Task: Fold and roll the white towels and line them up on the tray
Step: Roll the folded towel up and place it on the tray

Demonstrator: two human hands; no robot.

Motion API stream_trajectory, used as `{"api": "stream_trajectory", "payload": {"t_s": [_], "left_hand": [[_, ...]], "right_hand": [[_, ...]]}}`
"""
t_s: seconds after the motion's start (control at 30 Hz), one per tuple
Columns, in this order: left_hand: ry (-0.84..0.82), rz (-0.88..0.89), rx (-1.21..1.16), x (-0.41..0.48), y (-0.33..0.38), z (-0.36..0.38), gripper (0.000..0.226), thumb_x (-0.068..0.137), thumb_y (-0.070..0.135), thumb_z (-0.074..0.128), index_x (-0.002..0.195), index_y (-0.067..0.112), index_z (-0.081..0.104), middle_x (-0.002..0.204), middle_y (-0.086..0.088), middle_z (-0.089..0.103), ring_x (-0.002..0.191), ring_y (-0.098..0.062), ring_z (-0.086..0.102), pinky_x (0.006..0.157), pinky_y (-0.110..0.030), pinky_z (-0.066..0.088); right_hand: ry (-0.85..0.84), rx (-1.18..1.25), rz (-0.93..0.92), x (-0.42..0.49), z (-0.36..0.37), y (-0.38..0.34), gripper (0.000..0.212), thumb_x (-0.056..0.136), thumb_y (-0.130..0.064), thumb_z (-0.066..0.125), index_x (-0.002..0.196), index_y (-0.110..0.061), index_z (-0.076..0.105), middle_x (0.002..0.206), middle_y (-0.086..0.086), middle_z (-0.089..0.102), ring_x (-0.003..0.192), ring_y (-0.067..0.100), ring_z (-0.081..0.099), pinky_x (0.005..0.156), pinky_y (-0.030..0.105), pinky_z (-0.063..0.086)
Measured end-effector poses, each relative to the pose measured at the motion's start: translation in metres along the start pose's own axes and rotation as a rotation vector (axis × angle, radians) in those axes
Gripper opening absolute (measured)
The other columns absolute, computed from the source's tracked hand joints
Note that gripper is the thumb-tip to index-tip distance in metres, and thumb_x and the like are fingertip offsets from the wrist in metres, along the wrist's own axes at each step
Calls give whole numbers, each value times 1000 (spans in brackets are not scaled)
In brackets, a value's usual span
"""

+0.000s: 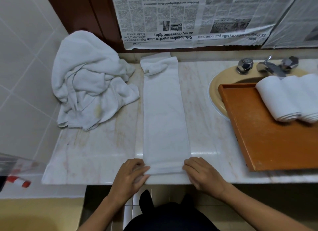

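A white towel (165, 110), folded into a long narrow strip, lies down the middle of the marble counter (96, 150), its far end crumpled against the back wall. My left hand (132, 175) and my right hand (201, 175) pinch the two corners of its near end, which is turned over into a short first roll at the counter's front edge. An orange tray (268, 139) sits at the right, partly over the sink. At least two rolled white towels (282, 100) lie side by side at the tray's far right. A heap of unfolded white towels (89, 82) is piled at the left.
A yellow sink (216, 93) with a chrome tap (270, 66) lies under the tray's far end. Newspaper (197, 17) covers the wall behind the counter. A tiled wall (25, 58) bounds the left. A red-and-white object (19, 181) lies on a lower ledge at the left.
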State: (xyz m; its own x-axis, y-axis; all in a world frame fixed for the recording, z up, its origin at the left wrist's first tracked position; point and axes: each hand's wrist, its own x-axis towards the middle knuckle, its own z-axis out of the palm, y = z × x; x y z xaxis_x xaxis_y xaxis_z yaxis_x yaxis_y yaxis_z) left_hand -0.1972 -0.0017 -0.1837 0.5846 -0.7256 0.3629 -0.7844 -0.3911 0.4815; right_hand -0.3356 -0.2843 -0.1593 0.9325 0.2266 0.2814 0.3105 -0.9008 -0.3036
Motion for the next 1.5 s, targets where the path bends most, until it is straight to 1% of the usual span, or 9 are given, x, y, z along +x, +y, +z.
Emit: {"api": "stream_trajectory", "payload": {"t_s": [0.17, 0.33, 0.47, 0.67, 0.87, 1.0, 1.1, 1.23, 1.5], "left_hand": [[44, 19, 89, 12, 5, -1, 23, 88, 35, 63, 90, 16, 76, 91, 3, 64, 83, -13, 55, 68, -27, 40], [-19, -263, 109, 20, 9, -4, 27, 87, 48, 53, 83, 27, 70, 78, 16, 57, 77, -4, 45, 68, -19, 28], [-226, -549, 96, 40, 17, -17, 38, 84, 66, 34, 77, 41, 62, 76, 16, 62, 82, -7, 53, 74, -32, 26], [-442, -835, 141, 69, 25, -25, 37, 96, 56, 46, 80, 30, 66, 78, 12, 66, 81, -8, 57, 81, -32, 26], [-330, -921, 175, 73, 34, -20, 38, 91, 55, 57, 70, 24, 66, 81, 5, 65, 80, -13, 59, 78, -34, 35], [-204, -868, 193, 68, 37, -18, 31, 87, 57, 60, 94, 27, 55, 101, 10, 49, 97, -14, 53, 76, -32, 41], [-80, -791, 142, 62, 32, -17, 34, 84, 48, 70, 104, 26, 52, 105, 9, 45, 97, -14, 49, 72, -32, 39], [31, -379, 121, 47, 22, -1, 5, 88, 26, 63, 90, 21, 62, 93, 6, 55, 79, -18, 53, 65, -31, 39], [121, -44, 111, 31, 10, 11, 24, 84, 7, 49, 100, 22, 57, 100, 4, 50, 83, -17, 47, 70, -27, 36]], "right_hand": [[21, 91, 94, 10, -2, 0, 17, 77, -3, 60, 91, -7, 69, 92, 5, 66, 79, 19, 59, 70, 27, 51], [-3, 378, 526, 26, -2, 1, 18, 76, -3, 66, 90, -12, 73, 86, -12, 58, 75, 4, 53, 67, 16, 44], [-102, 446, 734, 42, -11, 1, 11, 84, -11, 67, 91, -13, 75, 86, -13, 51, 76, 5, 54, 66, 10, 41], [-211, 486, 981, 66, -22, 4, 5, 78, -11, 70, 82, -14, 69, 79, -9, 60, 70, 6, 57, 61, 13, 43], [-208, 401, 1246, 84, -19, -4, 13, 74, -11, 70, 80, -7, 59, 81, 6, 64, 72, 20, 61, 62, 28, 49], [-96, 342, 1279, 80, -11, -22, 9, 75, -12, 61, 77, -13, 52, 83, 2, 56, 75, 20, 56, 56, 26, 41], [50, 292, 1268, 77, -3, -31, 12, 75, -8, 59, 79, -17, 52, 89, -4, 43, 86, 19, 47, 64, 30, 43], [273, 105, 899, 65, 18, -35, 27, 65, 8, 57, 73, -17, 55, 83, -4, 44, 78, 18, 38, 62, 33, 37], [218, -67, 379, 28, 18, -18, 25, 71, -10, 51, 92, -17, 63, 95, 1, 60, 83, 25, 51, 70, 37, 39]]}}
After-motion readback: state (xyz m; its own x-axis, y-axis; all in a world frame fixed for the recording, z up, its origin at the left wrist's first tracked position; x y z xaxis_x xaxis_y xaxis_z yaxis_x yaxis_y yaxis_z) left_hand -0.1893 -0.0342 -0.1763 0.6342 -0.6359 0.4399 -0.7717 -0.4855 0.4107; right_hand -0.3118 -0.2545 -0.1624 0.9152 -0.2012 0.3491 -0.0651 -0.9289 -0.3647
